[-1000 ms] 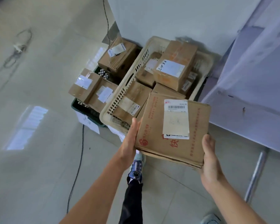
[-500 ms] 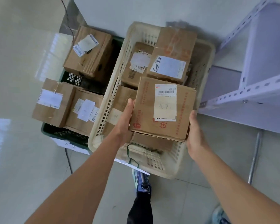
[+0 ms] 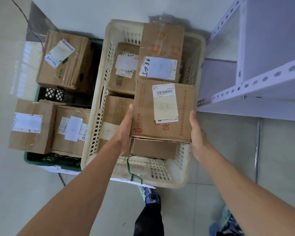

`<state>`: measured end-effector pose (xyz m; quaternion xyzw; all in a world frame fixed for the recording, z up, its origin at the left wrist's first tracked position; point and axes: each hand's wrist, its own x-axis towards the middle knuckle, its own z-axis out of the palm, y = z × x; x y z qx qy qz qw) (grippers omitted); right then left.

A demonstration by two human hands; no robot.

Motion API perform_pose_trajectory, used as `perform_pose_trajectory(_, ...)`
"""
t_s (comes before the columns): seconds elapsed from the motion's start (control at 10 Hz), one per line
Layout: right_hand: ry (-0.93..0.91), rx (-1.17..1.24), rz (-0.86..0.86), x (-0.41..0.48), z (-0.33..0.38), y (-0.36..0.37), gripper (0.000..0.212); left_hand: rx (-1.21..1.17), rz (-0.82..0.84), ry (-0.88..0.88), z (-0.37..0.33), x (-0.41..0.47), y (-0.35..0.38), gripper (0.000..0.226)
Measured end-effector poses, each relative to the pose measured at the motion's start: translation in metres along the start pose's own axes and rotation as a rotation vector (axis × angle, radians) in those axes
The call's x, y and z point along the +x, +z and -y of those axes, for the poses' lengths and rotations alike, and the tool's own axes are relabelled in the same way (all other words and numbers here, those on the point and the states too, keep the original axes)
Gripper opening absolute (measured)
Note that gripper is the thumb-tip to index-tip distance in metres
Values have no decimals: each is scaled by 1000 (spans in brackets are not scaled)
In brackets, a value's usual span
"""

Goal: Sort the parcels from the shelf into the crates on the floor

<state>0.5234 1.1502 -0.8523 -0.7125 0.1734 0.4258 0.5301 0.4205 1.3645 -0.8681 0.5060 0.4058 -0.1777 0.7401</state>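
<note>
I hold a flat cardboard parcel (image 3: 163, 113) with a white barcode label between both hands, low over the near right part of the cream plastic crate (image 3: 160, 181). My left hand (image 3: 125, 128) grips its left edge with the thumb along the side. My right hand (image 3: 198, 133) grips its right edge. The fingers under the parcel are hidden. It sits over a smaller box (image 3: 153, 148) in the crate. Several other labelled boxes fill the crate behind and to the left of it.
A dark green crate (image 3: 53, 160) left of the cream one holds three cardboard boxes piled above its rim. A white metal shelf (image 3: 254, 86) stands close on the right. A cable (image 3: 29, 26) runs along the floor at the left. My shoes are below the crate.
Both hands have carried the parcel forward and down, from in front of the cream crate to low over its near right part. The view has closed in on the crates.
</note>
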Motion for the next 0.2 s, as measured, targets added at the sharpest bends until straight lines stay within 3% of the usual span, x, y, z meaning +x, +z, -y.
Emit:
perform_pose_trajectory(0.1,-51,-28,-20,-6,3,-2,81,78,-27,40,-4,-9,0,65)
perform_pose_trajectory(0.2,-164,-140,-57,-32,13,-5,74,174,-98,94,-18,-36,3,81)
